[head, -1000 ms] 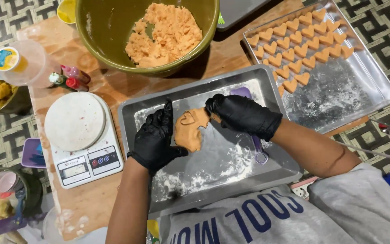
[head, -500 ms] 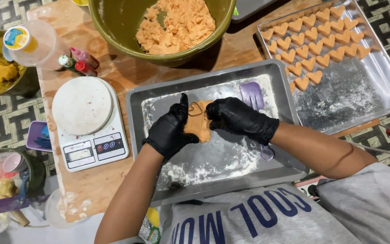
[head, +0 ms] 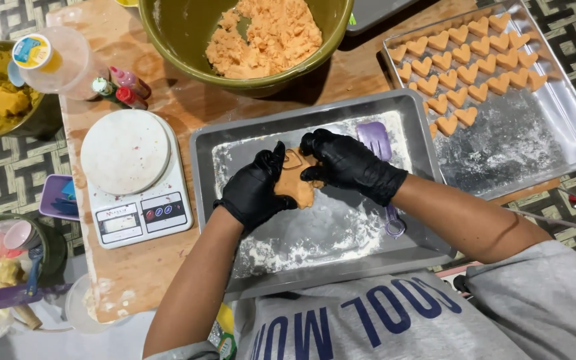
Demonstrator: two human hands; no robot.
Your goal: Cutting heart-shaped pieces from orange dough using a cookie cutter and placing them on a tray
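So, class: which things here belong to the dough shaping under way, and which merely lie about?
In use: left hand, right hand, orange dough piece, floured tray, bowl of dough, tray of heart shapes.
Lying about: kitchen scale, small bottles, purple spatula.

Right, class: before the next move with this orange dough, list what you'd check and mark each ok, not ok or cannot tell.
1. Both hands on the orange dough piece: left hand and right hand grip it. Ok.
2. Gloves on both hands: ok.
3. Floured tray under the dough: ok.
4. Room on the heart tray beside the dough hearts: ok.
5. Purple spatula in the floured tray, beside the right hand: ok.
6. Dough thickness: cannot tell.
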